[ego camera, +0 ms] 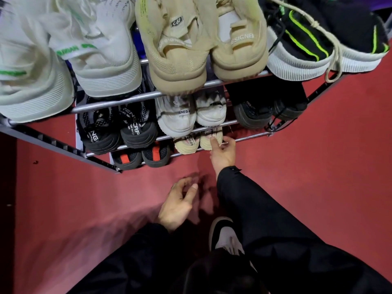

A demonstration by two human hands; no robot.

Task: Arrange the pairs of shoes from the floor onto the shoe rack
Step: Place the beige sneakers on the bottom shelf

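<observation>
Head view: right hand [222,154] fingers touch cream shoe [211,141]; left hand [177,205] spread; beige heels [241,41] read "DESIGNED".

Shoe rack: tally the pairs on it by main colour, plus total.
White/off-white pairs: 2
Beige/cream pairs: 2
Black pairs: 4
Total: 8 pairs on the shoe rack
</observation>
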